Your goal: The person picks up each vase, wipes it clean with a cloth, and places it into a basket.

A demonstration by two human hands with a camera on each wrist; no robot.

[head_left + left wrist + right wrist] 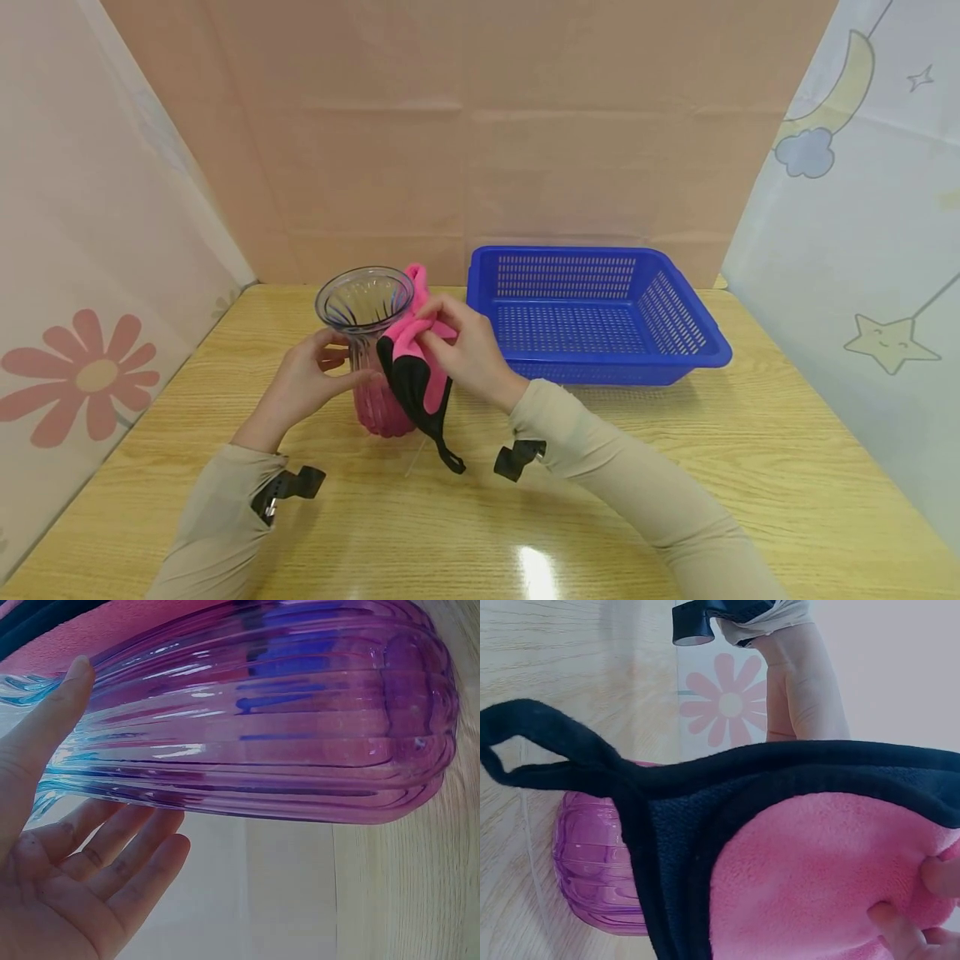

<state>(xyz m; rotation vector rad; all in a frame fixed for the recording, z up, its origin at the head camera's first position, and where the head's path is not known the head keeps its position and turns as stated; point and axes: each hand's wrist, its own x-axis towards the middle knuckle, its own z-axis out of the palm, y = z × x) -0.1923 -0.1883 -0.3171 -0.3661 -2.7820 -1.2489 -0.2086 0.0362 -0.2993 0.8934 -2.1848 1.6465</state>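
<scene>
A ribbed glass vase (367, 367), clear at its flared rim and pink-purple toward the base, stands upright on the table. My left hand (303, 379) holds it from the left, thumb across the front and fingers around the far side; the left wrist view shows this hand (82, 862) at the narrower part of the vase (285, 735). My right hand (468, 346) pinches a bunched pink and black cloth (412, 379) against the vase's right side. The cloth (802, 862) has black edging and a hanging loop, and hides part of the vase.
A blue plastic basket (592, 358) with slotted walls stands to the right of the vase. The wooden table (420, 533) reaches back to a peach-coloured backdrop (465, 150), with patterned sheets at both sides.
</scene>
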